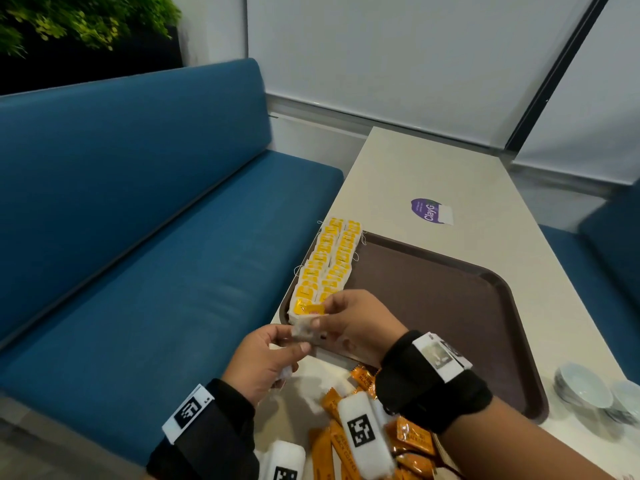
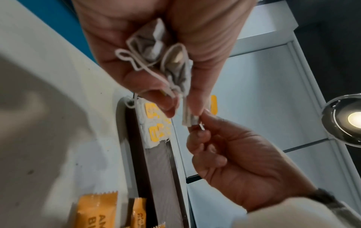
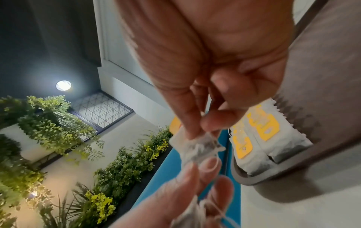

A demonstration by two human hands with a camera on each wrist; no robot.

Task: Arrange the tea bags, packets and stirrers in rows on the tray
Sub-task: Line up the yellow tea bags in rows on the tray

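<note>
We pinch one tea bag between both hands just above the tray's near left corner: the right hand nips its upper edge with thumb and fingertips, while the left hand grips its lower end and keeps more crumpled bags and their looped strings bunched in the palm. Our likely trouble is those strings: thin and tangled, they could drag a second bag out, or snag the two rows already laid along the tray's left edge and pull them askew. The bags are soft, limp grey-white paper pouches with stiff yellow tags, so a hard tug may tear one. The tray is dark brown, rounded at the corners, faintly textured. Glossy orange packets with crimped ends lie heaped on the pale table nearby.
</note>
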